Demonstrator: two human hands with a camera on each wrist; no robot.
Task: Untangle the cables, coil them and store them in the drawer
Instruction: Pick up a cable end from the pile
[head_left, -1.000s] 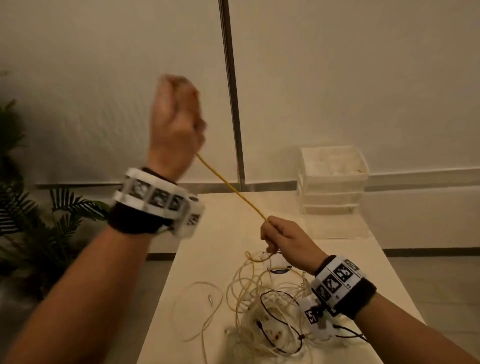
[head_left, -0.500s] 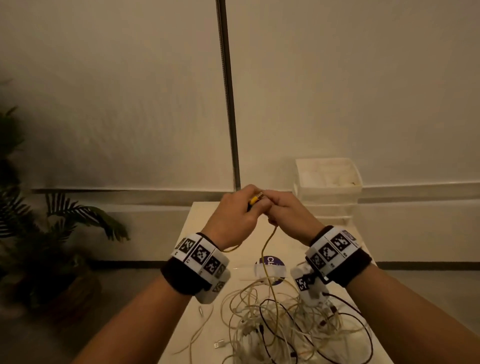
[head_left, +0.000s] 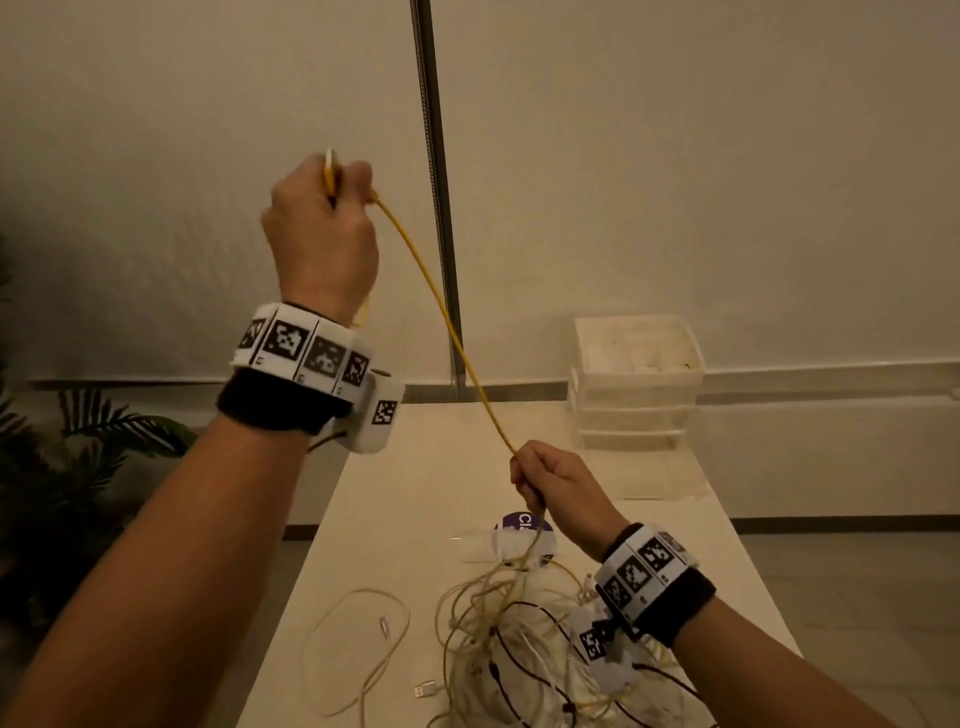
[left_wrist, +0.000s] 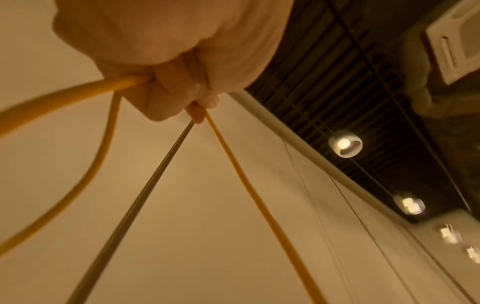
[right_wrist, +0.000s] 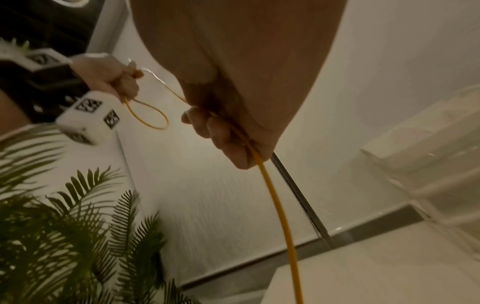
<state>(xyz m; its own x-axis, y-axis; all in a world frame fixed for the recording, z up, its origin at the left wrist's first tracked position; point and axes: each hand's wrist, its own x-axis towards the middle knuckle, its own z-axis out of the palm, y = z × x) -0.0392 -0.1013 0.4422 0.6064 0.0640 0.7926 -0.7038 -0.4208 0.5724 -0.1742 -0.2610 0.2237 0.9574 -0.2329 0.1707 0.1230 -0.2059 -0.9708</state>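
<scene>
Both palms face away — fingers mostly hidden. The thin yellow cable (head_left: 441, 312) runs taut between the raised left hand (head_left: 322, 234) and the lower right hand (head_left: 558, 488), both fists curled tight around it.

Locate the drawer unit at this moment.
In the head view the drawer unit stands at the table's far right corner against the wall, beyond the right hand.

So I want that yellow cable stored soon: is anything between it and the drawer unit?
Nothing stands on the bare table between. But the yellow cable still runs into the cable tangle, and the drawer unit looks closed.
</scene>
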